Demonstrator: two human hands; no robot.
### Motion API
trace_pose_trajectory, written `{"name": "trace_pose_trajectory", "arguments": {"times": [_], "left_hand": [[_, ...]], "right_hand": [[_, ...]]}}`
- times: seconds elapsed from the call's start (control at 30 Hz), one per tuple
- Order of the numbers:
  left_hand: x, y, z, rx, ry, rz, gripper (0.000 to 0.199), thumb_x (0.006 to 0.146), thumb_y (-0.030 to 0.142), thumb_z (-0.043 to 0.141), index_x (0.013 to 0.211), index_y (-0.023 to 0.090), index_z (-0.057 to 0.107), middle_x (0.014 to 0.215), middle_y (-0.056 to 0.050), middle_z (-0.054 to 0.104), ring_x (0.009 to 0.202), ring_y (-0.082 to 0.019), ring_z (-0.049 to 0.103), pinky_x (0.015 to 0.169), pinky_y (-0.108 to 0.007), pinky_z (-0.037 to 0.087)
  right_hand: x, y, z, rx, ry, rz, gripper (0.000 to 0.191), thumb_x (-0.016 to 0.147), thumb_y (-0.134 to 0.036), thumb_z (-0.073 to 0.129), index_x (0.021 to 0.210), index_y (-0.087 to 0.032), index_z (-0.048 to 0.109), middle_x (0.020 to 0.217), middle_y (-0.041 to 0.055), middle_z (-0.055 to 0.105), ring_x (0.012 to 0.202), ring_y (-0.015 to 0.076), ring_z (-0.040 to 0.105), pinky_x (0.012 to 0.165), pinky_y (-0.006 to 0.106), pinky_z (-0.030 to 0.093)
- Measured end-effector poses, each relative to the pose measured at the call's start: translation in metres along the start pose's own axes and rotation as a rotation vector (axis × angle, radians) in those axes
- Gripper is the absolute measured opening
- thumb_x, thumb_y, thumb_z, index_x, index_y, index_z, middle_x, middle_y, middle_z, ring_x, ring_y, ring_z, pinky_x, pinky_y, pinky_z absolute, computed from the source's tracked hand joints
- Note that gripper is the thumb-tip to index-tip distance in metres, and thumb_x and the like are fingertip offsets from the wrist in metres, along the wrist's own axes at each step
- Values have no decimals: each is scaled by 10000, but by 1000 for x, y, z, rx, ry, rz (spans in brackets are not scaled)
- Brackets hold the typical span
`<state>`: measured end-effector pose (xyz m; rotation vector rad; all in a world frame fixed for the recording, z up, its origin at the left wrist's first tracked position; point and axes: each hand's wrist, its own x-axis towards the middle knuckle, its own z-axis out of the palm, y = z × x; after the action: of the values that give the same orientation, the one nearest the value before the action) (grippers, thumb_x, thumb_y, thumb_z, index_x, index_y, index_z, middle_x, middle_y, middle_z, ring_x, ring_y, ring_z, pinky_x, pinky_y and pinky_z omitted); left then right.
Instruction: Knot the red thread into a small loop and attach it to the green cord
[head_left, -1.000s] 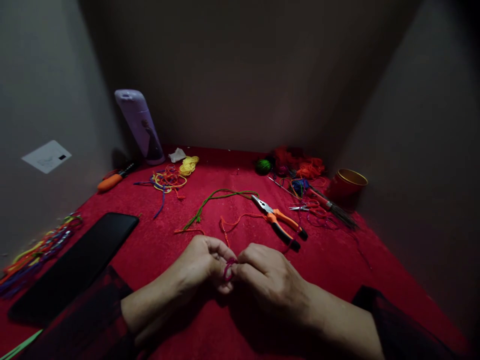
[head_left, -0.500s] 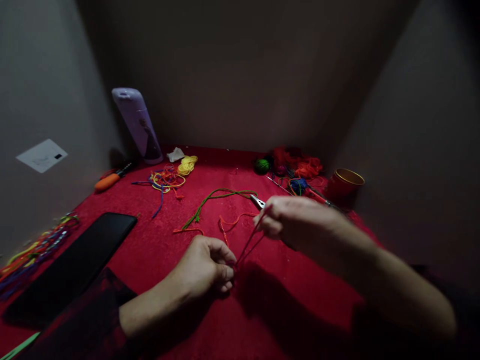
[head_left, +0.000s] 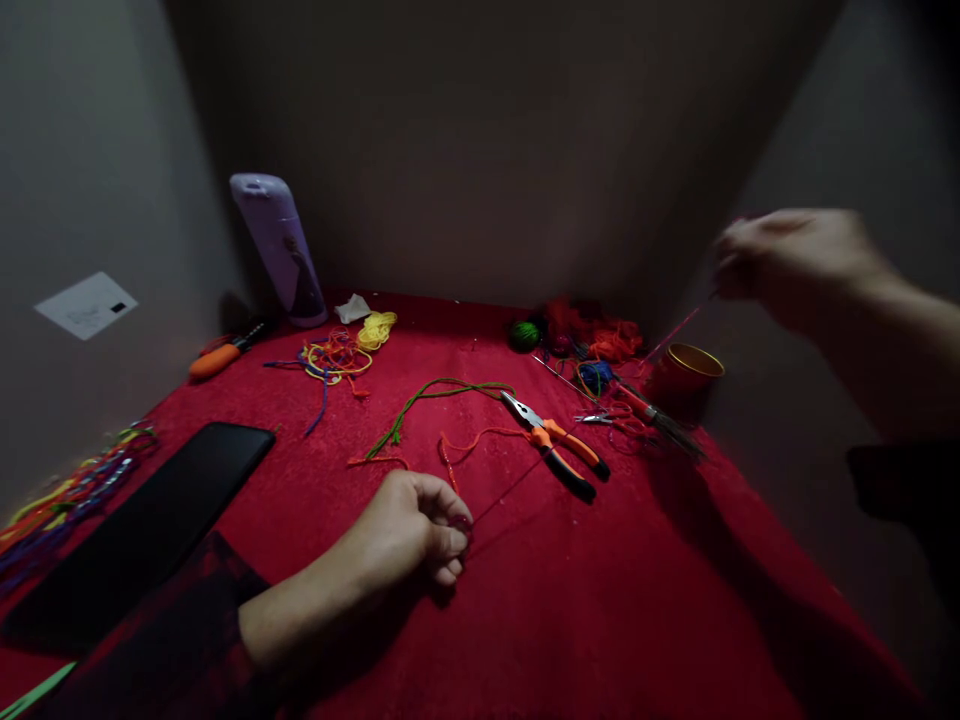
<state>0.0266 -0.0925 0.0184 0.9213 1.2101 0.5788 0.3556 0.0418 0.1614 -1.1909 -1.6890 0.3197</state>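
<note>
My left hand (head_left: 412,530) rests low over the red cloth, its thumb and fingers pinched on a dark red thread (head_left: 517,484). Raised at the right, my right hand (head_left: 787,260) is closed on the same thread, which runs thin and slanting between the two hands. Orange-handled pliers (head_left: 541,433) lie with jaws slightly apart beneath the thread. An orange cord (head_left: 480,437) curves beyond my left hand, and a green cord (head_left: 420,396) lies behind it.
Left: a black phone (head_left: 150,530), colourful threads (head_left: 82,500), an orange-handled tool (head_left: 215,361), a purple bottle (head_left: 281,250) and yellow yarn (head_left: 376,330). Right: yarn balls (head_left: 523,334), small scissors (head_left: 595,418), a brush (head_left: 667,428) and a red cup (head_left: 686,375).
My right hand has moved up and far to the right, drawing the dark red thread out long and uncovering the pliers. My left hand has stayed almost in place.
</note>
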Motion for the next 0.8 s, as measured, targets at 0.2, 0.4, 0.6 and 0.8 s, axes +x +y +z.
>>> {"name": "trace_pose_trajectory", "arguments": {"times": [0.2, 0.4, 0.6, 0.8], "left_hand": [[1, -1, -3, -49, -26, -1, 106, 540, 95, 598, 630, 124, 550, 422, -5, 590, 344, -123, 529, 386, -253, 456], [-2, 3, -4, -78, -24, 36, 111, 506, 62, 589, 600, 119, 574, 435, 7, 587, 348, -102, 509, 374, -211, 412], [-11, 15, -6, -68, 78, 143, 141, 507, 99, 682, 624, 112, 605, 477, -4, 622, 392, -99, 537, 397, -190, 405], [-10, 17, -9, -78, 136, 140, 159, 513, 128, 697, 641, 111, 603, 482, 3, 614, 372, -107, 540, 379, -204, 420]], "right_hand": [[-91, -31, 86, -204, -270, -60, 224, 708, -77, 671, 511, -155, 600, 633, 12, 541, 609, 95, 482, 552, 207, 377], [-189, -85, 148, 378, -790, 391, 190, 774, -245, 626, 935, -180, 550, 781, 24, 580, 647, 133, 559, 554, 245, 462], [-206, -81, 174, 883, -866, 848, 365, 665, -249, 705, 924, -162, 464, 707, -30, 503, 514, 77, 494, 444, 181, 371], [-207, -72, 168, 340, -676, 478, 234, 893, -332, 459, 746, -159, 514, 679, -15, 502, 612, 90, 426, 529, 199, 334]]}}
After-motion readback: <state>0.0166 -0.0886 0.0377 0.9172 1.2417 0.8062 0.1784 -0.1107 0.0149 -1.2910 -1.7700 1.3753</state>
